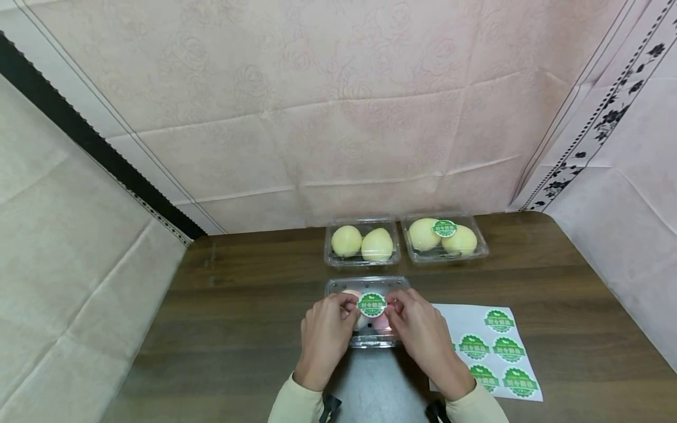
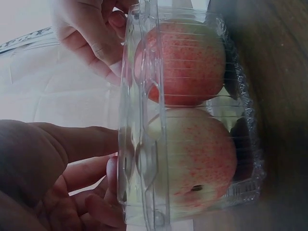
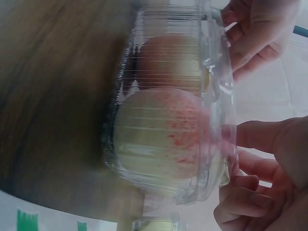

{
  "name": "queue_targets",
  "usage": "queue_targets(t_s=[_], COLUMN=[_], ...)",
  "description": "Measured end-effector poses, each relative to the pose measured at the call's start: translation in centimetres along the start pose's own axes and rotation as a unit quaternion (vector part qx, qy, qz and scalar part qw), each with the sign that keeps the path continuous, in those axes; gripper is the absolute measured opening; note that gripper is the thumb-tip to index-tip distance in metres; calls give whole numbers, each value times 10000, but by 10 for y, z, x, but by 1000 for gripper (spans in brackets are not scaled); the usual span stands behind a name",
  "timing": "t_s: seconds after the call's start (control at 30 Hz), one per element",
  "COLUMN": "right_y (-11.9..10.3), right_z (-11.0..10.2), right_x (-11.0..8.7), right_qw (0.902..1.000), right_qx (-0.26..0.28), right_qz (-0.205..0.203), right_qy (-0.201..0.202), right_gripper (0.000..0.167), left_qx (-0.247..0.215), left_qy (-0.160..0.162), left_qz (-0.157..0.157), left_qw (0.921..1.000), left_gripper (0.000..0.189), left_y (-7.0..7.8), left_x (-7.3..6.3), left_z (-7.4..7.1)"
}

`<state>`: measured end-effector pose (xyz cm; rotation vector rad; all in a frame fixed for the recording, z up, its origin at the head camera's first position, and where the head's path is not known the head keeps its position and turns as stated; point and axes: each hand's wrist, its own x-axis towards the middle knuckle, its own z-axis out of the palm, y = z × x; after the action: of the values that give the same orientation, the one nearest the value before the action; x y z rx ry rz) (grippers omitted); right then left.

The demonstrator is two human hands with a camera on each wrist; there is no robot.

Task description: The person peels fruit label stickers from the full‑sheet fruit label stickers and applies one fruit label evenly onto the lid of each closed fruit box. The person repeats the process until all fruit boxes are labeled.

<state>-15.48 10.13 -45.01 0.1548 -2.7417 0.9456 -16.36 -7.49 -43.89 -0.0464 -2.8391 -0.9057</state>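
Observation:
A clear plastic clamshell box point(image 1: 390, 284) stands closed in front of me, with pink-and-cream peaches point(image 2: 192, 159) inside. Over its lid is a round green-and-white sticker point(image 1: 372, 305), its edges pinched from both sides. My left hand point(image 1: 325, 332) has thumb and fingertips on the sticker's left edge. On the right edge, the thumb and fingers of my right hand point(image 1: 423, 332) do the same. Both wrist views show the fingertips right at the lid, close to its surface. In the right wrist view, the peaches point(image 3: 156, 134) show through the ribbed side wall.
Two more clear boxes stand at the back of the wooden table point(image 1: 238, 317): the left box point(image 1: 362, 262) holds pale yellow-green fruit, and the right box point(image 1: 444, 257) holds similar fruit under a green sticker point(image 1: 444, 228). A white sheet point(image 1: 465, 317) with several green stickers lies to the right.

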Motion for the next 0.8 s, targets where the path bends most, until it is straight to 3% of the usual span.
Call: queue_targets(t_s=[0.17,0.33,0.5,0.6,0.7,0.8], right_y=[-1,-3,1,7,13,17], right_z=[-5,-10,-14,-14,-10,-2], right_x=[2,2,-5,-7,-4,2], right_qw=[9991,9982,9993,9970,9940,9915], right_qx=[156,214,374,682,1032,1247], right_qz=[223,351,36,-163,-85,369], right_qy=[-315,-440,-27,332,339,-14], right_gripper=[12,17,17,18,34,60], left_qx=[-42,-22,83,-111,-623,-1020], left_qy=[-150,-83,452,676,445,71], left_qz=[-23,8,195,317,280,32], left_qw=[9999,10000,9988,9971,9967,9948], left_gripper=[12,21,30,39,54,73], left_y=[1,3,0,-6,-14,-22], left_x=[0,-2,-6,-7,-2,4], left_z=[-2,-2,-4,-5,0,12])
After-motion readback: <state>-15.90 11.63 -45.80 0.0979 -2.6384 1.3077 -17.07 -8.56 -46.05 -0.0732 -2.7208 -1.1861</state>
